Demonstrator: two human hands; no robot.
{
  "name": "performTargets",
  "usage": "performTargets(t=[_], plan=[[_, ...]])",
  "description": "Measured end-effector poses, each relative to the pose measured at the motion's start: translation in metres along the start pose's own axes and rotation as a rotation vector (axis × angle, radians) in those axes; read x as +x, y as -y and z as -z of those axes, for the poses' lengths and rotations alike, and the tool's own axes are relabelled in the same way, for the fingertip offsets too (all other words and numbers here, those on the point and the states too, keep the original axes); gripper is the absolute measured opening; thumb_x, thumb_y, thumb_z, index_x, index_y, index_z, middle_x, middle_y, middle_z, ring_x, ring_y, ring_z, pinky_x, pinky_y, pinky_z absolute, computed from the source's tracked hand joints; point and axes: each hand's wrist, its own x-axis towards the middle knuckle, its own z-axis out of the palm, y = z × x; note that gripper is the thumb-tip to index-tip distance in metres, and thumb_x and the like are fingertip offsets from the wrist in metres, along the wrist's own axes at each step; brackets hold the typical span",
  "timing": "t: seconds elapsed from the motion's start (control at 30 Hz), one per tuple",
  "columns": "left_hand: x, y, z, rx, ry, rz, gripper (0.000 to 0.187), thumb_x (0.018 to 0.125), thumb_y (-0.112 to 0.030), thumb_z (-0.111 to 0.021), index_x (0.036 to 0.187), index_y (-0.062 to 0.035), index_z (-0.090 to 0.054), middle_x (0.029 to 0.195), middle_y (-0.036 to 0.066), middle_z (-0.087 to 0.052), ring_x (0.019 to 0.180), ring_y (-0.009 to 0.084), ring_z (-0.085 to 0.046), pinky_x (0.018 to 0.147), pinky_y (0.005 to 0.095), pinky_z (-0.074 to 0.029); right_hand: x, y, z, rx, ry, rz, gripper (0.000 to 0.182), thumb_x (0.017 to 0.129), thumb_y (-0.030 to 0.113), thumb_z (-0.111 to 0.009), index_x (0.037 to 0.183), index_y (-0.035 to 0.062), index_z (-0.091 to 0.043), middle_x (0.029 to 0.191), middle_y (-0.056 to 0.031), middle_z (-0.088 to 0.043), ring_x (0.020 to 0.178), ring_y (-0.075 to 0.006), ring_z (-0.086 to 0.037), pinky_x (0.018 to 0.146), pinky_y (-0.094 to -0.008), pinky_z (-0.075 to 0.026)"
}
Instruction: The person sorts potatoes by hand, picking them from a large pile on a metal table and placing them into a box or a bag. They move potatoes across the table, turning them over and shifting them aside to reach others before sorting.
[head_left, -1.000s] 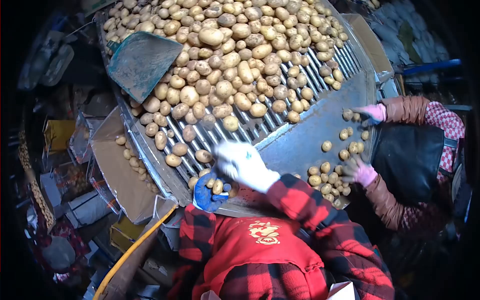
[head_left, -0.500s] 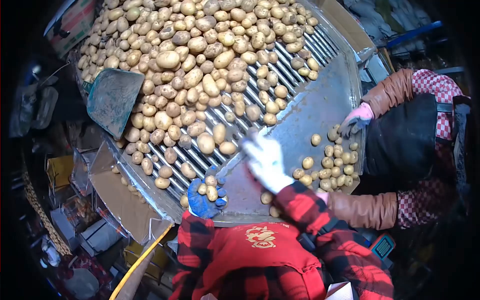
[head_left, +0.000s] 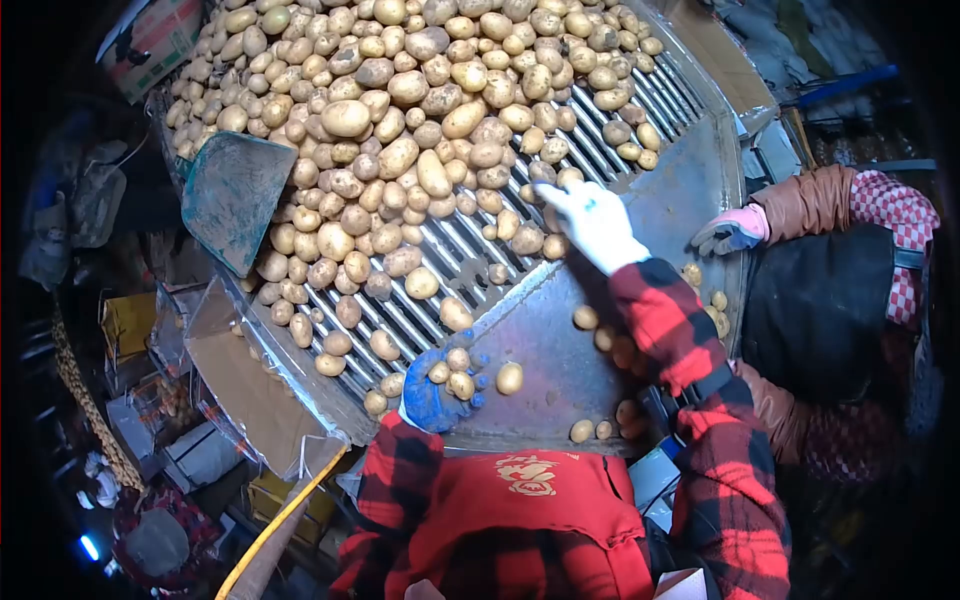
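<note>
"Head view: what has the left hand (head_left: 430,398)?"
"Small potatoes (head_left: 461,385), cradled in half-curled fingers; a loose potato (head_left: 509,378) lies just to its right."
"And the right hand (head_left: 600,226)?"
"Fingers outstretched beside more potatoes (head_left: 555,246); whether it grips any, I cannot tell. The potato heap (head_left: 400,155) spreads ahead of the left hand, over metal slats (head_left: 668,96)."

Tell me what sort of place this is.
Probably a potato-sorting area: potatoes heaped across a slatted metal table, with an open cardboard box beside it and a green scoop at the heap's edge.
</note>
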Motion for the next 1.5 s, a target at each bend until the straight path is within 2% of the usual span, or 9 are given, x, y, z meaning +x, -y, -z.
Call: performTargets(t=[0.23,0.47,0.53,0.63,0.83,0.93,1.17,1.3,1.5], plan=[[0.016,-0.001,-0.010,0.037,-0.005,-0.018,0.059,0.097,-0.047,-0.051,0.152,-0.0278,-0.039,0.132,0.009,-0.057,0.110,0.0276,-0.058,0.083,0.0435,-0.049,0.067,0.046,-0.050,-0.240,0.158,-0.150,0.022,0.086,0.020,-0.061,0.099,0.0107,-0.076,0.086,-0.0111,-0.074,0.080,-0.0300,-0.073,0.062,-0.0460,-0.056],[-0.004,0.020,0.057,-0.103,0.332,-0.248,0.036,0.097,-0.033,-0.054,0.127,-0.0124,-0.056,0.114,0.010,-0.061,0.093,0.0304,-0.065,0.081,0.0481,-0.054,0.001,0.004,0.024,1.054,0.109,-0.535,0.052,0.092,0.018,-0.067,0.140,0.0021,-0.057,0.125,-0.0144,-0.068,0.113,-0.0231,-0.064,0.099,-0.0334,-0.050],[-0.044,0.044,0.075,-0.054,0.062,-0.370,0.029,0.096,-0.028,-0.055,0.119,-0.0106,-0.057,0.109,0.008,-0.062,0.091,0.0301,-0.066,0.081,0.0483,-0.054,-0.041,-0.019,0.015,1.072,0.120,-0.130,0.045,0.101,0.020,-0.060,0.140,-0.0002,-0.054,0.127,-0.0129,-0.064,0.111,-0.0210,-0.065,0.093,-0.0322,-0.053],[-0.113,0.044,0.025,-0.172,-0.075,-0.141,0.032,0.097,-0.026,-0.055,0.124,-0.0103,-0.057,0.113,0.009,-0.064,0.099,0.0329,-0.068,0.082,0.0496,-0.056,-0.079,0.016,0.020,2.076,0.403,-0.649,0.040,0.107,0.031,-0.053,0.134,0.0014,-0.053,0.113,-0.0065,-0.065,0.098,-0.0159,-0.066,0.077,-0.0246,-0.055],[-0.262,0.108,0.164,-0.759,0.288,-0.199,0.045,0.098,-0.021,-0.054,0.142,-0.0108,-0.049,0.132,0.017,-0.060,0.109,0.0372,-0.066,0.090,0.0528,-0.058,-0.105,0.109,0.009,1.907,0.635,-0.588,0.041,0.104,0.042,-0.055,0.116,0.0033,-0.061,0.103,-0.0068,-0.071,0.075,-0.0168,-0.070,0.061,-0.0266,-0.057],[-0.312,0.121,0.203,-0.119,-0.630,-0.404,0.048,0.100,-0.028,-0.055,0.145,-0.0139,-0.047,0.134,0.013,-0.058,0.112,0.0342,-0.064,0.091,0.0545,-0.056,-0.081,0.162,0.034,1.782,1.159,-0.292,0.054,0.101,0.044,-0.055,0.125,-0.0036,-0.059,0.108,-0.0138,-0.071,0.087,-0.0188,-0.070,0.073,-0.0283,-0.056],[-0.337,0.129,0.244,0.220,-1.258,-0.151,0.050,0.101,-0.035,-0.056,0.145,-0.0143,-0.047,0.135,0.010,-0.058,0.115,0.0328,-0.062,0.091,0.0544,-0.055,-0.092,0.356,-0.011,1.435,1.851,0.198,0.052,0.100,0.035,-0.056,0.139,0.0008,-0.055,0.109,-0.0090,-0.072,0.080,-0.0142,-0.069,0.068,-0.0314,-0.059],[-0.359,0.132,0.290,0.233,-1.154,-0.111,0.056,0.100,-0.046,-0.058,0.146,-0.0156,-0.048,0.131,0.005,-0.059,0.111,0.0287,-0.063,0.087,0.0516,-0.056,-0.164,0.445,-0.057,0.802,1.133,0.566,0.040,0.090,0.032,-0.065,0.122,0.0092,-0.063,0.110,-0.0206,-0.070,0.099,-0.0400,-0.070,0.089,-0.0515,-0.054],[-0.261,0.067,0.088,0.863,-1.197,0.326,0.035,0.100,-0.034,-0.059,0.112,-0.0027,-0.070,0.093,0.009,-0.074,0.073,0.0194,-0.072,0.063,0.0317,-0.058,-0.097,0.338,-0.003,0.800,0.427,0.557,0.023,0.082,0.015,-0.063,0.103,0.0066,-0.063,0.095,-0.0136,-0.065,0.085,-0.0356,-0.064,0.074,-0.0482,-0.050]])
